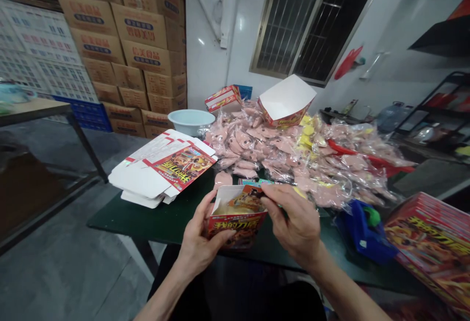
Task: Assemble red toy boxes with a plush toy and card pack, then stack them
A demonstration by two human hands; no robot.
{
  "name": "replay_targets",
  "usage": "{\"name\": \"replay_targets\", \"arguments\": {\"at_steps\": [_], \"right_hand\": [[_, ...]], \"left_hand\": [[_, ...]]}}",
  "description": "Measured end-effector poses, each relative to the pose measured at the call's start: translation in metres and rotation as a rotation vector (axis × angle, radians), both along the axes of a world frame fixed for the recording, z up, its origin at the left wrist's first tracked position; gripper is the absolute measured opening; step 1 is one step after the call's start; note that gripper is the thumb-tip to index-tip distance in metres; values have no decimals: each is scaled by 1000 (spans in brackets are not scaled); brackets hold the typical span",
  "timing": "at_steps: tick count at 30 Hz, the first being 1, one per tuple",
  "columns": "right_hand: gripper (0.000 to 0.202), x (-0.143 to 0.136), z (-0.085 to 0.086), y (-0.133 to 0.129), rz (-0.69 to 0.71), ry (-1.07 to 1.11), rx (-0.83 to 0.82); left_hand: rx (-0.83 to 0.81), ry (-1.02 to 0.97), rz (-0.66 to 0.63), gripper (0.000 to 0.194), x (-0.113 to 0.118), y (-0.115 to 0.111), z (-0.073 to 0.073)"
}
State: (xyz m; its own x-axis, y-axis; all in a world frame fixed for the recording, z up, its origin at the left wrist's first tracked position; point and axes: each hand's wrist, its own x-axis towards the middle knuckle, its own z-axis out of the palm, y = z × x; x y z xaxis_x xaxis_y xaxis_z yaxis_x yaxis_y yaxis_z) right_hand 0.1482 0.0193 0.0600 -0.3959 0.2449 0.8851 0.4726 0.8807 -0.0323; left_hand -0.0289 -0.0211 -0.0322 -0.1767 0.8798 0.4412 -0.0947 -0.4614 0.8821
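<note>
My left hand [205, 235] is closed around the left side of a small printed carton [237, 235], red with yellow lettering, its top open and its white inside showing. Between the fingertips of my right hand [295, 220] is the edge of an orange-brown printed piece [249, 196] at the carton's mouth; whether it is a packet or a card I cannot tell. Something pale yellow shows inside the carton, too blurred to name. Just beyond lies a large heap of clear bags [257, 140] with pinkish flat pieces in them.
Flattened cartons [147, 169] are stacked left on the green table [121, 216]. A pale blue basin [191, 121], an open carton [286, 101] and a red tray [367, 157] stand farther back. To the right are a blue container [367, 235] and stacked printed cartons [433, 242].
</note>
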Motion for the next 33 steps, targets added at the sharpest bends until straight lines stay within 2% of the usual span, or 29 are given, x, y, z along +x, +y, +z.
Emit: {"name": "replay_targets", "arguments": {"at_steps": [3,5,9,12,15,18,20,22,25,28,31,33], "right_hand": [[28,-11,-17,-5,-112,-68,40],[35,-16,-23,-7,-186,-104,1],[33,-13,-25,-4,-122,-159,-117],[37,-3,-37,-2,-124,72,-159],[35,-1,-62,-3,-161,418,-416],[35,-11,-83,-5,-19,563,-701],[40,-19,-90,-4,67,616,-753],[45,-24,-91,-1,101,629,-727],[45,-22,-88,4,109,527,-641],[33,-11,-80,7,121,422,-537],[17,-2,-67,5,171,392,-436],[14,0,-60,2,185,378,-412]], "left_hand": [[15,7,6,75,-1,2,-2],[24,49,25,74,-1,2,-3],[67,113,70,76,0,2,-5],[137,147,197,73,1,3,-12],[165,260,251,64,-2,4,-15],[223,330,241,53,-7,5,-8],[286,346,269,40,-9,5,3],[326,380,328,26,-11,6,16],[338,405,427,21,-10,6,28],[312,325,465,17,-7,6,32],[264,202,472,12,0,9,31],[238,84,467,7,5,13,31]]}}
